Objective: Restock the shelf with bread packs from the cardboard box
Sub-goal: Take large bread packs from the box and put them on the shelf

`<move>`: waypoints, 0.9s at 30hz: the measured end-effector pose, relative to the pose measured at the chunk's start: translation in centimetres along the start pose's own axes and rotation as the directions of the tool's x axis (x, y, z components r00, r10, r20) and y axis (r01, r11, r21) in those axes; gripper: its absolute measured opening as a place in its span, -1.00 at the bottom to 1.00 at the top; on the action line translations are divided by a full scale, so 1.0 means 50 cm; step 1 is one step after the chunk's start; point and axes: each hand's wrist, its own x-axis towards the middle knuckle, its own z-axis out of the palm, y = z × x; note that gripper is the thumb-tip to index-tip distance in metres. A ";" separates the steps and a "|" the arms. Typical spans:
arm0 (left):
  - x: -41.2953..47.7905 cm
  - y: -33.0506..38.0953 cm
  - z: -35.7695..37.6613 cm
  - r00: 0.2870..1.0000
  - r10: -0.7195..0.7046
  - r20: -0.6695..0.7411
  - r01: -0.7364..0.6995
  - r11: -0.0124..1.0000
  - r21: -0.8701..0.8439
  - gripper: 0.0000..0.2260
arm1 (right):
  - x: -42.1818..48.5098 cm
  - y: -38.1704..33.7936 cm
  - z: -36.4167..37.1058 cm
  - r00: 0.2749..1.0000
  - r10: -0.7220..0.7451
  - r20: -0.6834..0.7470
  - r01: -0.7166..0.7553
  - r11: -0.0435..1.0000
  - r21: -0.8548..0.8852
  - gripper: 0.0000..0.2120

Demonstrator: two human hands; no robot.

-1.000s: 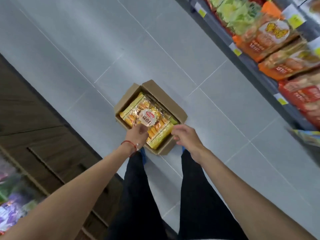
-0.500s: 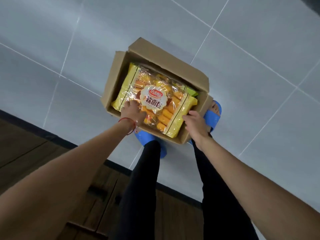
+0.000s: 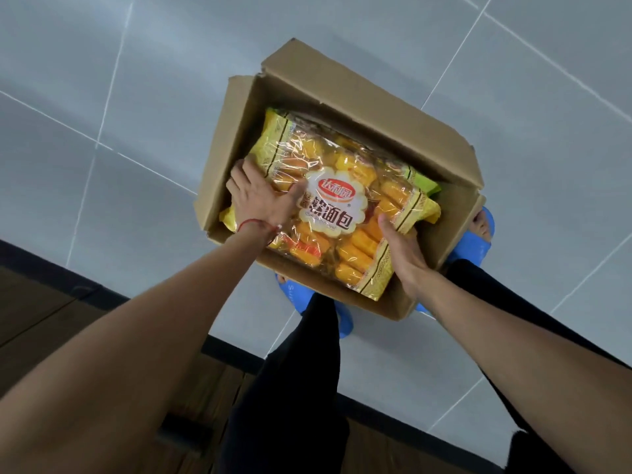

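An open cardboard box [image 3: 345,104] stands on the grey tiled floor just beyond my feet. A large clear and yellow bread pack [image 3: 345,186] with small golden rolls and a round white label sits raised in its opening, its near end over the front wall. My left hand [image 3: 260,196], a red string at the wrist, grips the pack's left edge with the thumb on top. At the pack's near right corner, my right hand [image 3: 403,248] holds it from below. More yellow and green packs [image 3: 424,181] lie underneath. The shelf is out of view.
My legs in black trousers [image 3: 290,388] and blue slippers [image 3: 475,241] stand right behind the box. A dark wooden cabinet [image 3: 44,319] with a black base strip runs along the left and bottom. Grey floor tiles [image 3: 136,80] spread beyond the box.
My view has dropped closer to the box, and the shelf has left the frame. Both hands have closed on the top bread pack and raised it partly above the box's front wall.
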 end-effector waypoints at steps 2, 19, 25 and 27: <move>0.013 -0.009 -0.002 0.999 -0.028 0.036 0.030 0.998 -0.059 0.03 | 0.002 0.006 0.001 0.999 -0.023 -0.025 0.024 0.999 0.031 0.03; -0.033 0.016 -0.067 0.979 -0.146 0.141 0.170 0.970 -0.173 -0.40 | -0.015 -0.003 -0.055 0.998 0.033 -0.045 -0.030 0.998 0.064 -0.32; -0.069 0.023 -0.086 0.977 -0.169 0.133 0.195 0.956 -0.218 -0.43 | -0.054 -0.010 -0.082 0.999 -0.024 -0.038 0.026 0.997 0.066 -0.38; -0.086 0.032 -0.101 0.979 -0.159 0.124 0.185 0.951 -0.248 -0.44 | -0.085 -0.016 -0.090 0.995 -0.083 -0.049 0.088 0.991 0.100 -0.46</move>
